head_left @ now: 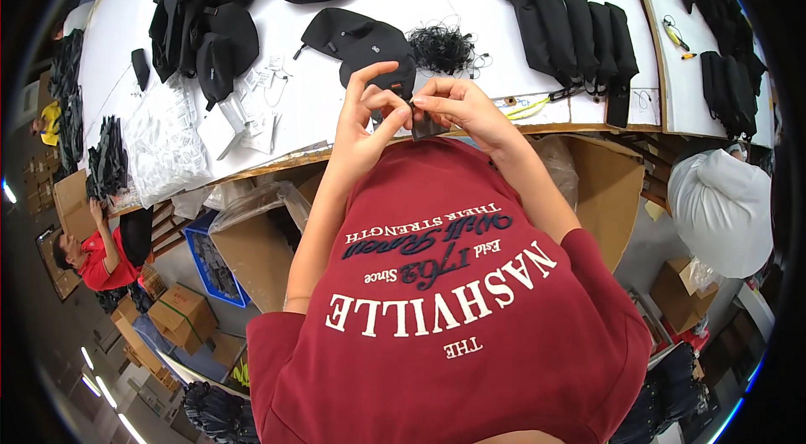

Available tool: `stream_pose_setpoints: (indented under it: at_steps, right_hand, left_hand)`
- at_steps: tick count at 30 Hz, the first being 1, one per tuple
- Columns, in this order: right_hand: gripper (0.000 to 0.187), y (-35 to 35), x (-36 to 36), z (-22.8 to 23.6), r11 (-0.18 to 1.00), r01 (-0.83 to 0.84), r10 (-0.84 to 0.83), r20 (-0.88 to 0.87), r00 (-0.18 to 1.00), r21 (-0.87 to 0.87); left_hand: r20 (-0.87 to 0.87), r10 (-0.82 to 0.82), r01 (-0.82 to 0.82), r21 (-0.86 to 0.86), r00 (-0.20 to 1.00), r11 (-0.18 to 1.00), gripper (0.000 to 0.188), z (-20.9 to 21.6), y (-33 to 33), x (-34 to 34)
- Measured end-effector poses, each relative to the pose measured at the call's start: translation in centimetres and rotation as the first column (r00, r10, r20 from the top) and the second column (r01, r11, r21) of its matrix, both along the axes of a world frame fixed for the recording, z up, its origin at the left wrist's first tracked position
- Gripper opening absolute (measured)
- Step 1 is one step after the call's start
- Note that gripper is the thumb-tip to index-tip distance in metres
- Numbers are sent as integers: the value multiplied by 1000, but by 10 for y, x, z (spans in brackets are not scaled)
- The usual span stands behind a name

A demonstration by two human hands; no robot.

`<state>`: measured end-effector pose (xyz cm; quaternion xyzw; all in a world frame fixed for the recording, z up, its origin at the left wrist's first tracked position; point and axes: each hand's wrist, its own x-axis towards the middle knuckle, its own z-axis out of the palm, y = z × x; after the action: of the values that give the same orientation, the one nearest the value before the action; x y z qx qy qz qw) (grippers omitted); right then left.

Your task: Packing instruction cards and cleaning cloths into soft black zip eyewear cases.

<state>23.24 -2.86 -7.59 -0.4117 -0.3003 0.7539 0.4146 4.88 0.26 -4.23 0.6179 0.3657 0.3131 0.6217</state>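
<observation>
At the table's near edge, my left hand pinches thumb and forefinger together, its other fingers lifted and curled. My right hand meets it fingertip to fingertip, closed in a pinch too. A small dark flat piece hangs just below my right fingertips; its kind is not plain. Anything finer between the fingertips is too small to make out. Right beyond my hands lies a black pouch with a small light mark and an orange label. A tangled heap of thin black cords sits to its right.
Black bags pile up at the left; several black pouches stand in a row at the right. Clear plastic bags and paper tags lie left. Below are a cardboard box and a blue crate. A co-worker is at far left.
</observation>
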Motion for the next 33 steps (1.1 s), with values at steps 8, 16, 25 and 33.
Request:
stream_pose_setpoints:
  at_steps: [8,16,25,33]
  right_hand:
    - [15,0,2,3,1000,-6,6,11,1000,2]
    - [16,-3,3,13,994,-24,18,55,998,102]
    - [18,48,-2,11,897,-118,-205,637,743,426]
    - [46,69,-48,-70,735,-606,-320,944,86,304]
  left_hand:
    - [-18,-25,25,-12,1000,1000,47,0,0,0]
    - [-34,47,-45,53,998,998,44,-11,-4,1]
    - [-197,-23,60,183,980,981,41,-12,-16,6]
    - [-374,-241,327,187,896,926,20,-4,-18,9]
